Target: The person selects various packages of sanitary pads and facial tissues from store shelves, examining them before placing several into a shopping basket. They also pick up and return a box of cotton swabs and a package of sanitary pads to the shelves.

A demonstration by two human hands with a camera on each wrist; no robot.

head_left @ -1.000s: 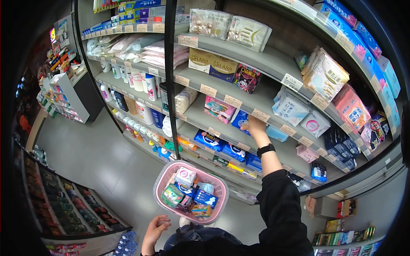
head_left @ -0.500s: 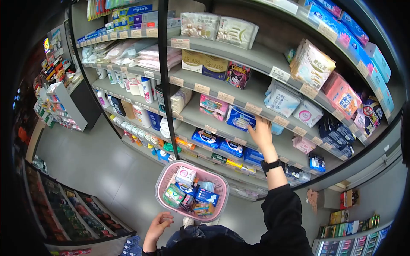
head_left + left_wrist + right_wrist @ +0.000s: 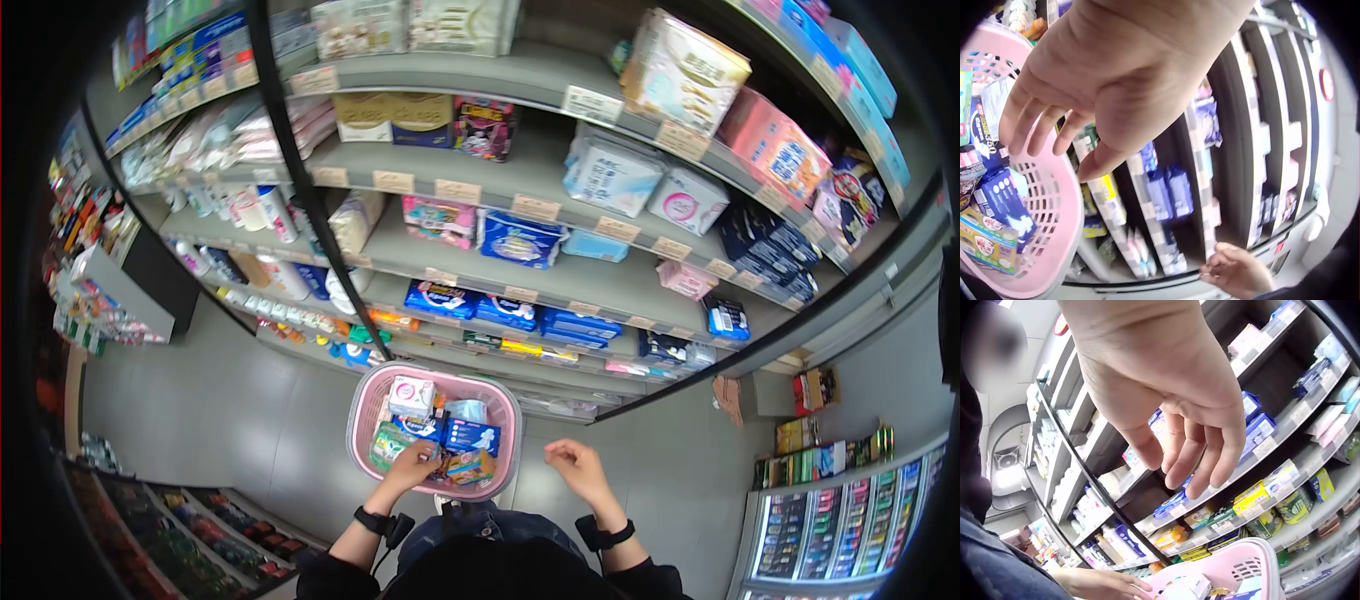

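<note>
Basket [image 3: 509, 425], one; left hand [image 3: 408, 468] over it.

Bent fingers [image 3: 1185, 464] near pink basket [image 3: 1225, 559].

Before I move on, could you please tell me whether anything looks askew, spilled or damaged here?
Nothing visibly spilled or damaged stands out. The packs in the pink basket lie jumbled at mixed angles, which looks untidy rather than wrong; fine damage would be too small to tell.
</note>
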